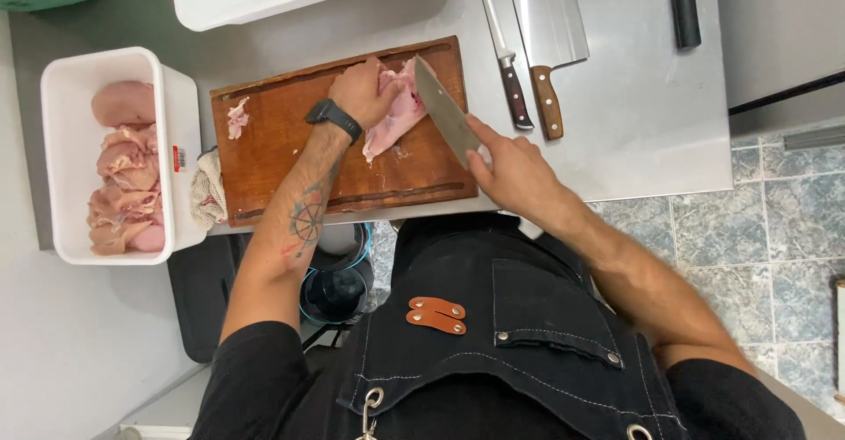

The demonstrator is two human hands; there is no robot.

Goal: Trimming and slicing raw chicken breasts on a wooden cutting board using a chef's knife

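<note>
Gripped in the right hand [515, 172], a knife [444, 110] is set against chicken [392, 114] pinned by the left hand [361, 92]; one trimmed scrap [237, 117] lies left, tub [180, 123] pieces remain uncut.

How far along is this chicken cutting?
Early. Done: one small trimmed scrap lies on the wooden cutting board. In hand: the left hand steadies a raw chicken piece while the right hand works the knife. Left: the white tub holds more chicken.
</note>
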